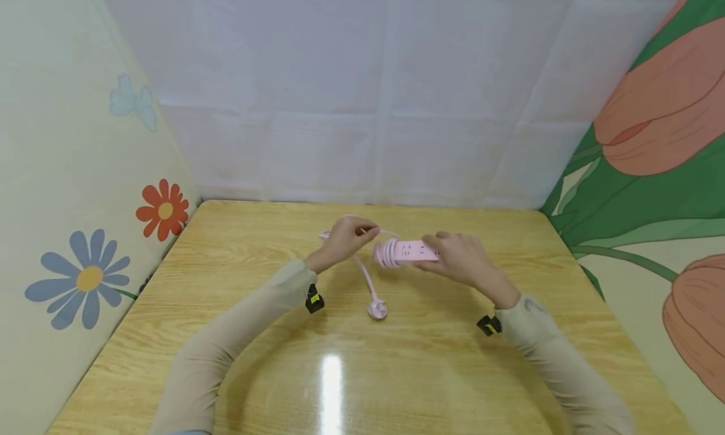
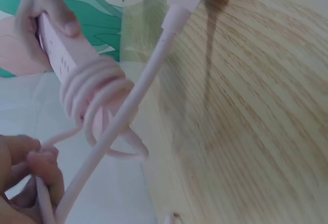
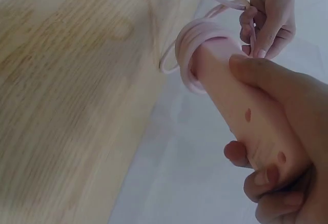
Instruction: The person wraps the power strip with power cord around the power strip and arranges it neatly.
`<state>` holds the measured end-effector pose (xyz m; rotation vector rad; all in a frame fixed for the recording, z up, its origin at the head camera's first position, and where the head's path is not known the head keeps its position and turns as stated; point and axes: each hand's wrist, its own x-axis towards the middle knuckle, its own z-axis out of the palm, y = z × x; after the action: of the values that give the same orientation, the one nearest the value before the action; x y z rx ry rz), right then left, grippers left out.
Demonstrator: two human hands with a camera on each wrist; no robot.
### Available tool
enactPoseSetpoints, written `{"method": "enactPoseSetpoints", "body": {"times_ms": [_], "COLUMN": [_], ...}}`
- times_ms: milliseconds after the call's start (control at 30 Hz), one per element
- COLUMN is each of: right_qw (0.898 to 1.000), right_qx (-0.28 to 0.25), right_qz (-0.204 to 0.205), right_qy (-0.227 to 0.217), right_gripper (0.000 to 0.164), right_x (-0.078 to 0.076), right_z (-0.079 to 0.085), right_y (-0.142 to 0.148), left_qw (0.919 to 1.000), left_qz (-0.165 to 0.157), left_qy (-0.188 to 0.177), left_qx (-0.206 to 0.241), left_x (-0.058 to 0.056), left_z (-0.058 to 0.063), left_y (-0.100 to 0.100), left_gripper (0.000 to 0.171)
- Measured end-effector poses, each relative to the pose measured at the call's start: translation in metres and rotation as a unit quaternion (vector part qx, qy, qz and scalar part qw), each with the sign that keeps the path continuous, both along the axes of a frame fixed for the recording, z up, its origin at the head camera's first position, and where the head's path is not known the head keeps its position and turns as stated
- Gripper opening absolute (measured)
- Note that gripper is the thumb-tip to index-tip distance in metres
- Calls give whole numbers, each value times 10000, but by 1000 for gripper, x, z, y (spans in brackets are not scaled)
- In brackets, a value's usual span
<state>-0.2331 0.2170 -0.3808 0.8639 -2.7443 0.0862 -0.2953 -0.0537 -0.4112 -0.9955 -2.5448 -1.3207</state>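
Note:
A pink power strip [image 1: 416,251] is held above the table, its right end gripped by my right hand [image 1: 461,257]. Several turns of its pink cord [image 2: 97,88] wrap around the end away from that hand. To the left, my left hand [image 1: 347,238] pinches the cord between thumb and fingers, with a stretch running from there to the coils. From the left hand the cord's free end hangs down to the plug [image 1: 377,308], which is in front of the hands. In the right wrist view, the strip's underside [image 3: 251,116] shows two slots, and fingers curl round it.
The hands work over a wood-grain table [image 1: 396,372]. Behind it hangs a white cloth backdrop [image 1: 340,107]. Flower-printed panels stand at the left [image 1: 73,170] and right [image 1: 651,233]. Black wrist cameras [image 1: 314,298] sit below each cuff.

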Motion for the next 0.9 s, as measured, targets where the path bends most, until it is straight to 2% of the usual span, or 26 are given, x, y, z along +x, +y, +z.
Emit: {"method": "enactPoseSetpoints", "body": {"times_ms": [200, 367, 467, 633, 733, 900], "right_qw": [9996, 9990, 9986, 9971, 9945, 9827], "right_qx": [-11, 2, -2, 9, -208, -710], "right_qz": [-262, -341, -340, -468, -493, -415], "right_qy": [129, 280, 401, 592, 897, 1657], "right_gripper": [54, 57, 58, 57, 56, 56], "right_x": [-4, -6, -8, -11, -14, -19], "right_z": [-3, -3, -4, -9, -14, -22], "right_y": [0, -2, -4, -8, -8, -6], "left_qw": [9970, 9949, 9924, 9867, 9801, 9586], "left_qz": [-186, -235, -324, -343, -388, -734], "left_qy": [-726, -915, -1036, -1411, -1755, -2375], "left_qx": [194, 340, 571, 736, 846, 1387], "left_x": [7, 8, 10, 17, 21, 24], "left_z": [5, 5, 6, 9, 10, 11], "left_y": [1, 0, 2, 6, 7, 7], "left_gripper": [24, 24, 24, 27, 32, 36]}}
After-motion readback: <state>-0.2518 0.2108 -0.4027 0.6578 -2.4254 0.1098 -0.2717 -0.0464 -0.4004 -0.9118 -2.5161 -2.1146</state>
